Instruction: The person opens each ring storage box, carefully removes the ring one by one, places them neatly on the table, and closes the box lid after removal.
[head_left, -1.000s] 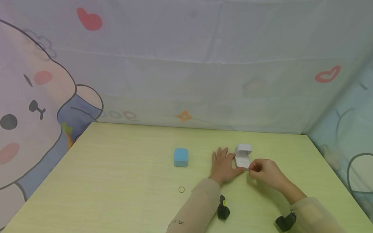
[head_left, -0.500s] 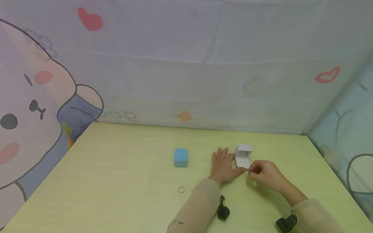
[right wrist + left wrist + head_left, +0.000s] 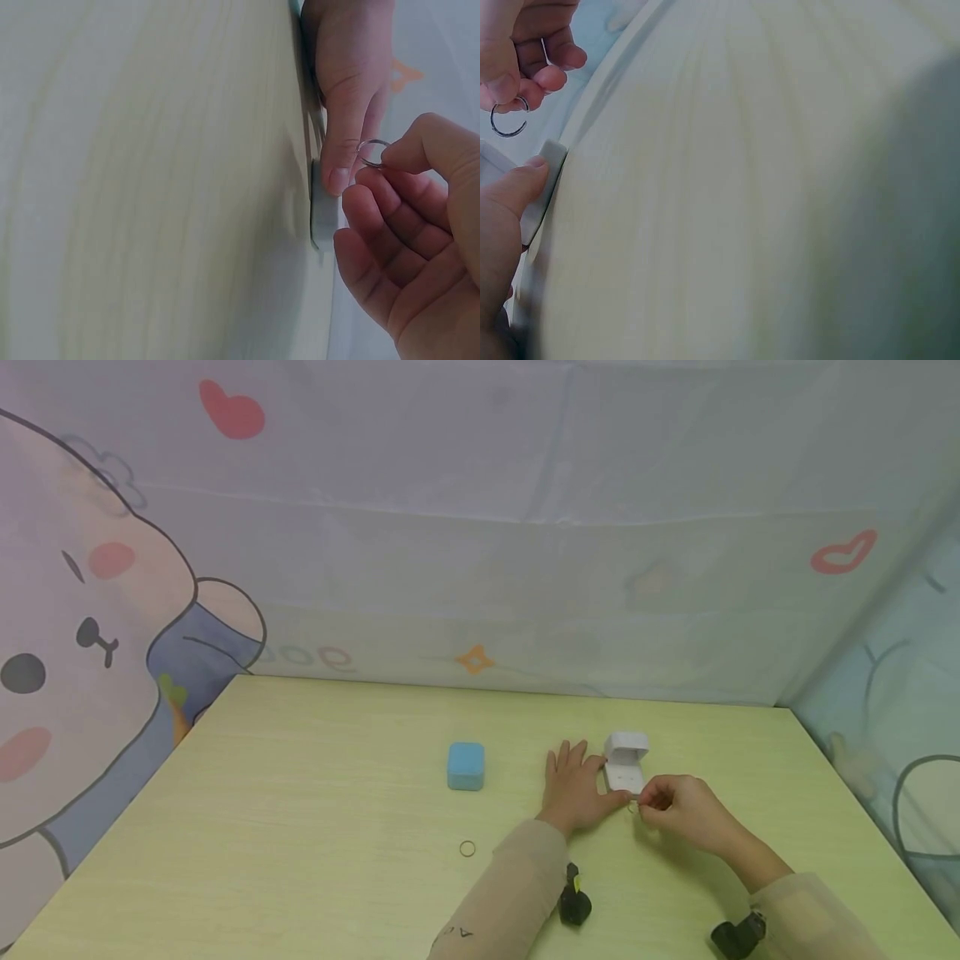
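A small white ring box (image 3: pixel 627 743) stands with its lid raised toward the right of the table. Its left side and front are held by my left hand (image 3: pixel 576 789), with the thumb across the front edge and the other fingers spread. Just in front of the box, my right hand (image 3: pixel 686 810) pinches a thin silver ring (image 3: pixel 372 141) between thumb and index finger. In the left wrist view the ring (image 3: pixel 508 135) hangs close above the box's front part (image 3: pixel 551 161). A second thin ring (image 3: pixel 461 848) lies flat on the table, left of my left forearm.
A closed light blue box (image 3: pixel 466 767) stands left of my left hand. Dark wrist cameras (image 3: pixel 575 906) sit at both sleeves. The pale wooden table (image 3: pixel 300 818) ends at a printed cloth backdrop (image 3: pixel 450 568) behind.
My right hand has shifted slightly toward the front with the ring, which now shows a little more below its fingertips. My left hand and both boxes stay in place.
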Demonstrator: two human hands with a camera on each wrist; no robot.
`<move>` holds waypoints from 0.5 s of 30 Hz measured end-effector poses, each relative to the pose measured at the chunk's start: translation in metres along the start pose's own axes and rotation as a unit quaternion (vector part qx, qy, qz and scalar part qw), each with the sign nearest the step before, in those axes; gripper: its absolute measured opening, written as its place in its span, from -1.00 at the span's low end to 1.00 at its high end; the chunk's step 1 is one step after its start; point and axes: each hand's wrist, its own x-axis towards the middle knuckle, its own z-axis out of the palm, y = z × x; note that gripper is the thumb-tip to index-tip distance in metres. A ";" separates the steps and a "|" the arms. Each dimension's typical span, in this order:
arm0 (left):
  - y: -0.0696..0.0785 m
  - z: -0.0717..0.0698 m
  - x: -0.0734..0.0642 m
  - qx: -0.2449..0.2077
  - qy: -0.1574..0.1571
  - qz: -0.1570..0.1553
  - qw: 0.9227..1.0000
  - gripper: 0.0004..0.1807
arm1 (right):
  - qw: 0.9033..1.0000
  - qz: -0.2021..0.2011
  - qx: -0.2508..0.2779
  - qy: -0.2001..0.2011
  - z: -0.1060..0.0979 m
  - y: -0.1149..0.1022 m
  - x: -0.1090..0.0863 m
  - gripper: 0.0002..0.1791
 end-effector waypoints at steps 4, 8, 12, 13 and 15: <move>0.000 -0.001 0.000 0.000 -0.001 0.000 1.000 -0.27 | 1.000 -0.005 0.000 -0.008 0.000 0.000 -0.001 -0.96; 0.000 -0.001 0.000 0.001 0.000 0.001 1.000 -0.27 | 1.000 -0.013 -0.003 -0.015 -0.001 0.000 -0.001 -0.96; 0.000 -0.001 -0.001 -0.001 0.002 0.004 1.000 -0.27 | 0.999 -0.021 0.003 -0.028 -0.001 0.001 -0.002 -0.97; 0.000 -0.002 -0.001 -0.003 0.002 0.004 1.000 -0.27 | 0.999 -0.020 0.006 -0.032 -0.001 0.001 -0.002 -0.97; 0.001 -0.002 -0.001 -0.004 0.000 0.002 1.000 -0.27 | 0.999 -0.017 0.013 -0.042 -0.001 0.001 -0.002 -0.97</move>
